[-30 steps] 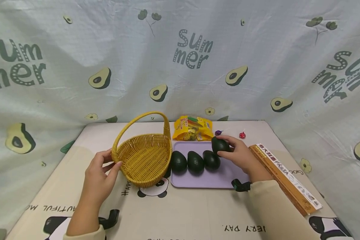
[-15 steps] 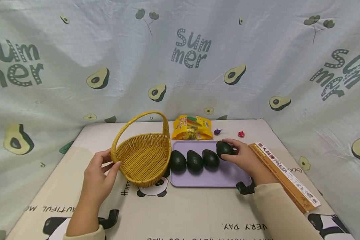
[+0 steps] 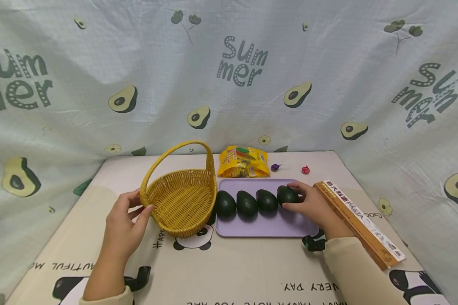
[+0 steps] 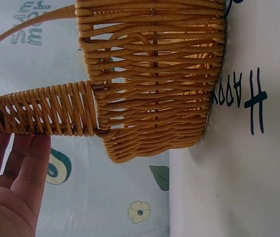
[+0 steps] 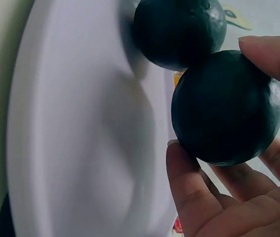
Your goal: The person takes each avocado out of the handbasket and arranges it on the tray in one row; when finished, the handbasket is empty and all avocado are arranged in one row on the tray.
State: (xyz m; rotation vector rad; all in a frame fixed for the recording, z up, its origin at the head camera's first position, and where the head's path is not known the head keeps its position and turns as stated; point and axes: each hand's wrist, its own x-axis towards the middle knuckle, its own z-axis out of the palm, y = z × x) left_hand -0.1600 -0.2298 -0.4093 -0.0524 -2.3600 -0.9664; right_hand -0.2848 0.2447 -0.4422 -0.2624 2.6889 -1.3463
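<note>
My right hand holds a dark green avocado between thumb and fingers, over the right part of the lilac tray. In the right wrist view the held avocado shows its rounded end, with another avocado close beside it. Three more avocados stand in a row on the tray, the nearest avocado just left of the held one. My left hand pinches the handle base of a yellow wicker basket; in the left wrist view, thumb and fingers grip the woven handle.
Behind the tray lies a yellow snack bag, with a purple lollipop and a red lollipop to its right. A long pasta box lies along the right, beside my right forearm. A printed cloth hangs behind the table.
My right hand has moved right and down with the avocado, from above the row to the row's right end. The left hand keeps its grip on the basket.
</note>
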